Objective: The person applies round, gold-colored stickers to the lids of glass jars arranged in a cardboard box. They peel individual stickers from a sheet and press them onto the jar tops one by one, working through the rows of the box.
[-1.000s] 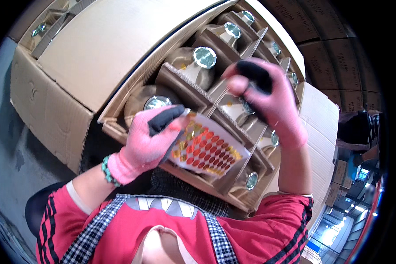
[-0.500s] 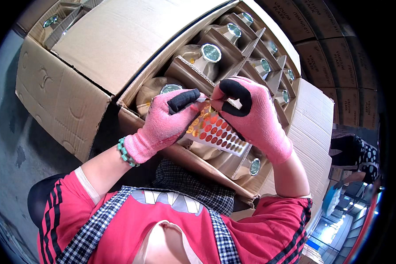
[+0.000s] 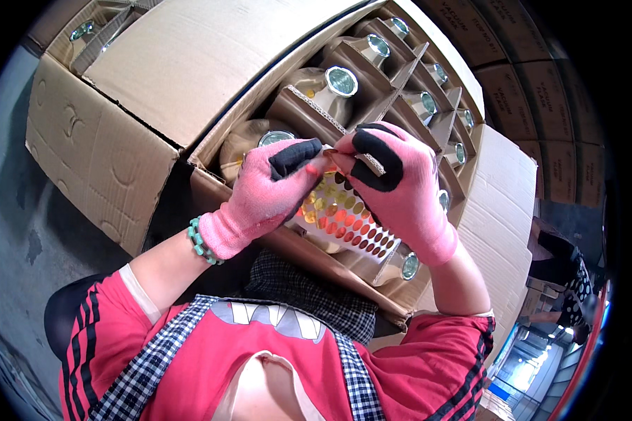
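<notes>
My left hand [image 3: 260,193], in a pink glove with black fingertips, grips a sheet of shiny oval stickers [image 3: 358,228] in gold, orange and red. The sheet hangs tilted between my hands, over the near side of an open carton [image 3: 235,205]. My right hand [image 3: 418,200], gloved alike, pinches at the sheet's upper edge, its fingertips meeting those of my left. Whether a single sticker is between them is too small to tell. Below and beyond stand several glass flask liners [image 3: 341,82] with silvery-green mouths, each in a cardboard compartment.
Cardboard dividers [image 3: 400,81] split the carton, and its flap [image 3: 502,182] spreads out on the right. Another carton [image 3: 95,158] with liners stands at left. Stacked brown cartons [image 3: 512,98] rise at the far right, where another person [image 3: 572,281] is seen.
My right hand has shifted slightly, and the sticker sheet has tilted a little, with dark ovals now showing near its top. The person at right has bent over further.
</notes>
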Demonstrator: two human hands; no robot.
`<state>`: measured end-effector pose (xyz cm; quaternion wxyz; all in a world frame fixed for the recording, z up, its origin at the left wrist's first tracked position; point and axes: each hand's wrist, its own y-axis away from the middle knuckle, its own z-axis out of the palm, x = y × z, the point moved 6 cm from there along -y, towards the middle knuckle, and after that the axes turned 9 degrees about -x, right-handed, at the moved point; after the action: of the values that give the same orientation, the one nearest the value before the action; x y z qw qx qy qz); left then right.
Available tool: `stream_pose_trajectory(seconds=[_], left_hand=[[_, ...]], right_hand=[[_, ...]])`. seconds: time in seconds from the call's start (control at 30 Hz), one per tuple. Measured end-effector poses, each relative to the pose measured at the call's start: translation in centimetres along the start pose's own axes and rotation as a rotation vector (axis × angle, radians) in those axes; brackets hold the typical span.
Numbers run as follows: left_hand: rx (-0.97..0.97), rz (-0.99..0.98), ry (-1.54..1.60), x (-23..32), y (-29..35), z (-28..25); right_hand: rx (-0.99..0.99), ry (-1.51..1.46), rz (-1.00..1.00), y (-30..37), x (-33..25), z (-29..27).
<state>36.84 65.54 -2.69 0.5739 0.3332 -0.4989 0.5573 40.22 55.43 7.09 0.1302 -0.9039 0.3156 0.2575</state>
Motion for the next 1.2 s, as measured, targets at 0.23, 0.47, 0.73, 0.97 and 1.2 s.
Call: stream_pose_trajectory(seconds=[0.23, 0.47, 0.73, 0.97, 1.2], left_hand=[[-0.011, 0.029, 0.000, 0.1, -0.2, 0.1], [0.003, -0.053, 0.064, -0.1, -0.5, 0.1], [-0.001, -0.229, 0.119, -0.6, -0.1, 0.8], [-0.114, -0.357, -0.060, -0.6, 0.1, 0.4], [-0.197, -0.201, -0.115, 0.9, -0.9, 0.9]], right_hand=[[0.090, 0.376, -0.228, 0.2, -1.0, 0.1], [0.050, 0.016, -0.226, -0.7, 0.9, -0.7], [0.439, -0.241, 0.338, -7.2, 23.8, -15.6], [0.060, 0.454, 0.471, -17.0, 32.3, -12.5], [-0.258, 0.450, 0.500, -20.9, 35.3, -10.4]])
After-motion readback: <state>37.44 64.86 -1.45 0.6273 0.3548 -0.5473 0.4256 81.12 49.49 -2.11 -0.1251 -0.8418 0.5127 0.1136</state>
